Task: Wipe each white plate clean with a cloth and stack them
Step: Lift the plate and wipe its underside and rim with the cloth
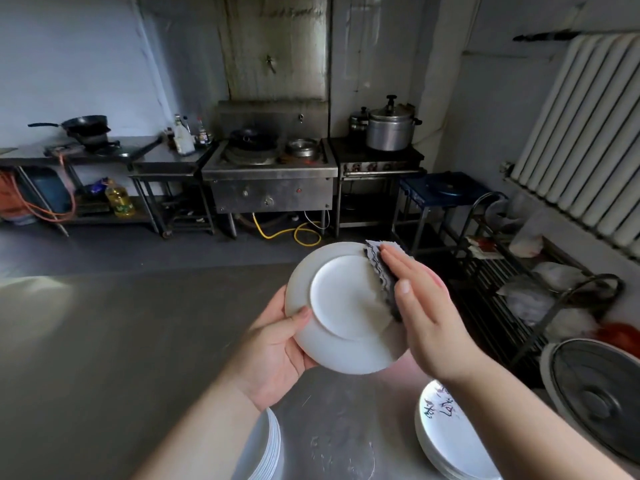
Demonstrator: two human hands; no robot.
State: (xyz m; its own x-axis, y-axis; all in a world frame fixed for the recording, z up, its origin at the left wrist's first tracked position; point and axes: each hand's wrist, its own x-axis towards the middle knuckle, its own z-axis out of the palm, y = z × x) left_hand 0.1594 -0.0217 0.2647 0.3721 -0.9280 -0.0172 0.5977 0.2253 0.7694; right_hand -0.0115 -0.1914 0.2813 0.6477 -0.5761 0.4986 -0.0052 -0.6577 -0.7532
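Two white plate stacks on steel worktop (104,341): clean stack (266,445) left of held round white plate (341,306), marked stack (450,434) right, unwiped. Left hand (277,344) grips rim; right hand (426,306), fingers flat, presses dark wavy-edged cloth (382,271).

Cloth (382,271) flat against upturned plate (341,310)

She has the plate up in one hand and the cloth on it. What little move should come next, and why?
Probably sweep the cloth leftward across the plate. The right hand presses it flat at the plate's right edge only, while the left hand grips the opposite rim, so most of the upturned underside looks unwiped.
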